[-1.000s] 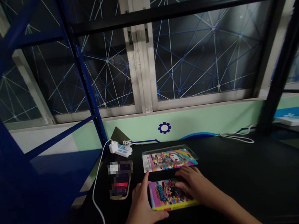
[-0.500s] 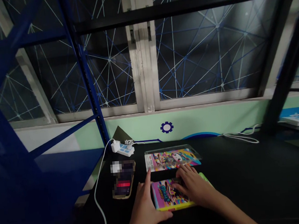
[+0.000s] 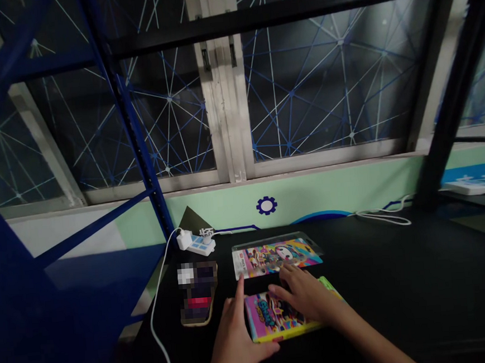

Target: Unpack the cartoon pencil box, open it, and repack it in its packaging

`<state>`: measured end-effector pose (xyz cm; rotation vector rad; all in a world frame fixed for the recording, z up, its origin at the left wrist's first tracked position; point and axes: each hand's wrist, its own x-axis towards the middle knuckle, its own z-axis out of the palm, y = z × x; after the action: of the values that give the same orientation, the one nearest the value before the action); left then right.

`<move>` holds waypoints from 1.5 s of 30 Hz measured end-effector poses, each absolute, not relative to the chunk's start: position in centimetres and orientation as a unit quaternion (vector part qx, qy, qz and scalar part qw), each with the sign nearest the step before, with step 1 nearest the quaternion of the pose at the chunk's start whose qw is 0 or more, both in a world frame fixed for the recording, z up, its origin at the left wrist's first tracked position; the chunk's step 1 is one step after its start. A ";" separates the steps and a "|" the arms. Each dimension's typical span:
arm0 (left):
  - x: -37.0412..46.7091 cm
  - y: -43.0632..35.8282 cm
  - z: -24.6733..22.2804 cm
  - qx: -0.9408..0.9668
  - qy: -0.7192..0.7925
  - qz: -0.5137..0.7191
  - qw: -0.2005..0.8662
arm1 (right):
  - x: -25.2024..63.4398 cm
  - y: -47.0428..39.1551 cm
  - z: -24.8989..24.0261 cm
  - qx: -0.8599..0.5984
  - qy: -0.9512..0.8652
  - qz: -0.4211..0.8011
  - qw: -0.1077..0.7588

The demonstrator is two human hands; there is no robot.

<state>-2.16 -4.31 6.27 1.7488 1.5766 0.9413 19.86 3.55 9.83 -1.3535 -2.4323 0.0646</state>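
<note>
A flat rectangular case (image 3: 261, 317) with a bright cartoon print and a yellow front edge lies on the black table. My left hand (image 3: 233, 330) frames its left end, thumb along the front edge and index finger pointing up by the left side. My right hand (image 3: 308, 294) lies over the top of the case, fingers reaching past its back edge and thumb stretched left near that edge. Its palm covers part of the print. Just behind lies a clear plastic package (image 3: 314, 243) with a matching printed card (image 3: 269, 257).
A phone (image 3: 199, 294) with a blurred screen lies left of my left hand. Behind it sits a white power strip (image 3: 199, 244) with a plug and a cable (image 3: 153, 317) running forward. Another white cable (image 3: 386, 218) lies at the back right. Blue shelf posts (image 3: 130, 117) stand left.
My right thumb has shifted left and back across the case, and the right fingers have moved slightly left. The left hand keeps its place. The whole view has turned slightly.
</note>
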 end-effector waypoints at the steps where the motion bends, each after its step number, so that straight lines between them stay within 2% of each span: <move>1: -2.1 -4.3 6.4 0.658 0.593 0.354 0.298 | 19.3 3.7 9.8 -0.487 -0.855 0.017 0.178; 8: -1.9 -4.5 7.1 0.657 0.602 0.346 0.293 | 17.4 4.4 9.8 -0.528 -0.829 -0.005 0.185; 12: -1.8 -4.6 7.3 0.650 0.604 0.349 0.301 | 17.4 4.6 11.5 -0.525 -0.826 0.001 0.203; 19: -1.8 -4.2 6.6 0.622 0.604 0.392 0.307 | 19.5 1.1 14.5 -0.458 -0.853 0.005 0.250; 24: -2.4 -4.4 6.2 0.665 0.561 0.400 0.290 | 25.0 -3.7 10.9 -0.391 -0.848 -0.076 0.350; 28: -2.8 -4.3 5.9 0.708 0.528 0.392 0.259 | 29.2 -5.1 7.2 -0.398 -0.825 -0.116 0.384; 32: -2.9 -4.3 5.5 0.677 0.537 0.416 0.285 | 31.4 -4.6 5.4 -0.433 -0.805 -0.083 0.397; 39: -3.0 -4.4 5.9 0.632 0.527 0.443 0.357 | 31.1 -4.3 5.8 -0.475 -0.781 0.110 0.391; 45: -3.0 -4.0 5.7 0.603 0.531 0.464 0.372 | 30.3 -2.0 5.9 -0.508 -0.770 0.114 0.368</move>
<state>-3.03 -3.99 5.72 1.5468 1.3620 1.1885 30.28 -2.00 5.86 -1.3048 -1.9781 0.2938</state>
